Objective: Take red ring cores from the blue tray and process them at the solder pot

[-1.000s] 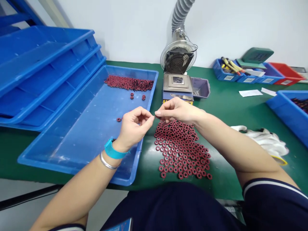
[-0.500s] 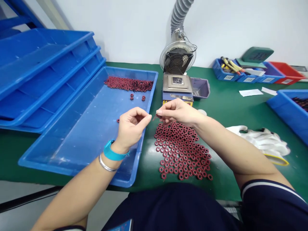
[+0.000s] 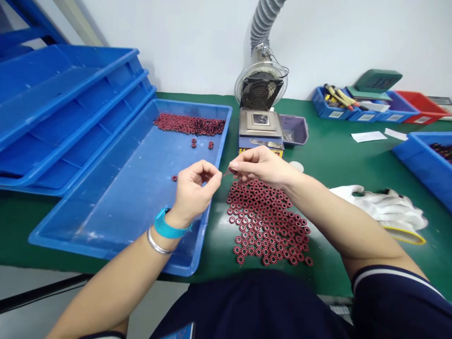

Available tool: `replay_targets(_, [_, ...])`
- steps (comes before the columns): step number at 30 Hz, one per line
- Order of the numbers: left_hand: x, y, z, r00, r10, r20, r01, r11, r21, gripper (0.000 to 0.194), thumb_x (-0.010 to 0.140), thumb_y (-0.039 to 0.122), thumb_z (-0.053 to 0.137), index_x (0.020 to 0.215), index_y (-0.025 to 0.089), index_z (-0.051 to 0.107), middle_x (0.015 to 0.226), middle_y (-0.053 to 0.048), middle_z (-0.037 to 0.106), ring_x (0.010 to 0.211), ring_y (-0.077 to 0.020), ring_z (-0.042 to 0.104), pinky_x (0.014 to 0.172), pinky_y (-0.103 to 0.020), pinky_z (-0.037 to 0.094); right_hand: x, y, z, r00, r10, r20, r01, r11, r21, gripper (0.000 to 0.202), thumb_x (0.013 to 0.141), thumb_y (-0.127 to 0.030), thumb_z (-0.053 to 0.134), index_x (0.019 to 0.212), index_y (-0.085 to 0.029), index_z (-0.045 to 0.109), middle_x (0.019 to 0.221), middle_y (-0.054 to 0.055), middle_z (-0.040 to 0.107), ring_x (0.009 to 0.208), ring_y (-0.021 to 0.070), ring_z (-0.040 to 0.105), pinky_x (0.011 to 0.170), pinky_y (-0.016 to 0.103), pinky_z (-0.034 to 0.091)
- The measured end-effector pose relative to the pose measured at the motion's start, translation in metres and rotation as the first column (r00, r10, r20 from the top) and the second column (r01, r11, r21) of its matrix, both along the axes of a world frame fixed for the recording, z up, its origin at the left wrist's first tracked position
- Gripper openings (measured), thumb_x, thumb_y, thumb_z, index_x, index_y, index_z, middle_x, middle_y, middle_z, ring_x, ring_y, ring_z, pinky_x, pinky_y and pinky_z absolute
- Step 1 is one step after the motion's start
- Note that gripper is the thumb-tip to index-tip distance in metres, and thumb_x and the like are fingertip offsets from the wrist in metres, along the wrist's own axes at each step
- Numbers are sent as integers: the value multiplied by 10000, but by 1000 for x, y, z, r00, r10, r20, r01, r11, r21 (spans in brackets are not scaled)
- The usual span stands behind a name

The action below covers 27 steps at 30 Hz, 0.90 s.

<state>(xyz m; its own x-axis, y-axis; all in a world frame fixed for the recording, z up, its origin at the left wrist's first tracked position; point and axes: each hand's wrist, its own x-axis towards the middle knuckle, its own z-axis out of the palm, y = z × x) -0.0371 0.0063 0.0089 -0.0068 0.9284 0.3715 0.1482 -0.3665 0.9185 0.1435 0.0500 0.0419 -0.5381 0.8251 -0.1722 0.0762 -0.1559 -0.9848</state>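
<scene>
Between finger and thumb, my right hand [image 3: 259, 165] pinches a small wire-wound ring core [image 3: 231, 170], mostly hidden by the fingers. Thin reddish wire ends [image 3: 225, 174] run from it toward my left hand [image 3: 198, 188], whose thumb and forefinger are pinched on them. Below my right hand, a spread of similar red-and-black wound cores [image 3: 264, 221] lies on the green table. My left hand is over the right side of a shallow blue tray [image 3: 123, 188]. At that tray's far end sit packed rows of wound cores [image 3: 189, 124], with several loose ones nearer.
Stacked blue trays [image 3: 70, 117] stand at the left. Behind my hands is a square metal-topped device [image 3: 260, 127] below a fan [image 3: 259, 92] and a grey duct [image 3: 265, 23]. White gloves [image 3: 384, 207], small parts bins [image 3: 332, 110] and another blue tray [image 3: 420, 155] are at the right.
Both hands stay almost in place, still pinching the core and its wires. The view shifts very slightly; my left hand's fingers curl a little differently.
</scene>
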Motion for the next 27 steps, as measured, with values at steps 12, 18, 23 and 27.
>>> replay_targets(12, [1, -1, -6, 999, -24, -23, 25, 996, 83, 83, 743, 198, 690, 698, 170, 627, 696, -4, 601, 648, -116, 536, 622, -250, 451, -2, -2, -9, 999, 41, -18, -40, 999, 25, 409, 627, -489, 826, 688, -120, 660, 620, -7, 650, 509, 45, 551, 493, 185, 451])
replay_targets(18, [3, -3, 0, 999, -31, 11, 30, 999, 40, 113, 690, 184, 681, 642, 171, 579, 655, 3, 587, 624, -117, 537, 600, -244, 457, -1, -3, -8, 999, 19, -31, -19, 1000, 21, 402, 642, -482, 820, 667, -123, 639, 605, -15, 635, 493, 41, 541, 477, 181, 435])
replay_targets(23, [3, -2, -2, 999, -50, 7, 50, 999, 17, 95, 701, 211, 713, 747, 171, 640, 716, -11, 635, 646, -123, 567, 625, -250, 477, -3, -5, -10, 998, 37, -51, -36, 999, 22, 407, 631, -485, 826, 682, -120, 653, 585, -18, 629, 496, 42, 543, 470, 173, 422])
replay_targets(27, [2, -1, -3, 999, -46, 8, 45, 998, 39, 100, 714, 209, 699, 679, 174, 612, 677, -5, 594, 647, -123, 542, 609, -247, 464, -3, -4, -11, 998, 38, -53, -37, 999, 14, 421, 620, -493, 830, 677, -117, 650, 609, -10, 647, 492, 41, 545, 468, 173, 420])
